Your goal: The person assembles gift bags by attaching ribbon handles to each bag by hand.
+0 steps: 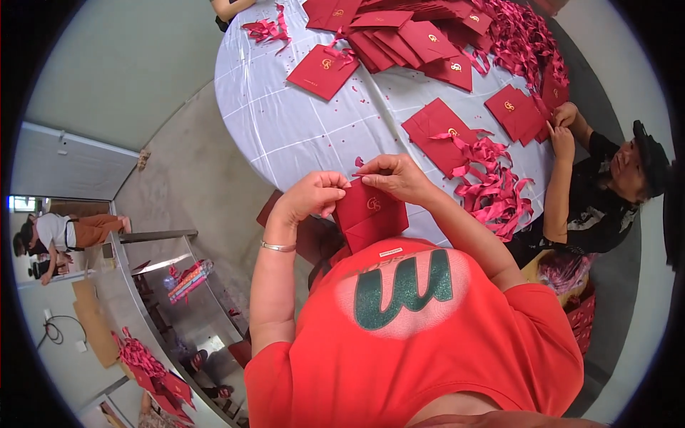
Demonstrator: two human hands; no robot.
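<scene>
A small dark red paper gift bag with a gold mark stands against my chest, at the near edge of the table. Its top edge is between my two hands. My left hand is closed in a pinch at the bag's top left corner, a bracelet on that wrist. Thumb and forefinger of my right hand pinch a short bit of red ribbon at the top edge; the fingers partly hide it. Right of the bag, a heap of loose pink-red ribbons lies partly over a flat red bag.
A white-covered round table holds a stack of red bags, a single bag and a large ribbon pile. At right, a co-worker handles bags. Another person is far left, beyond a second table with ribbons.
</scene>
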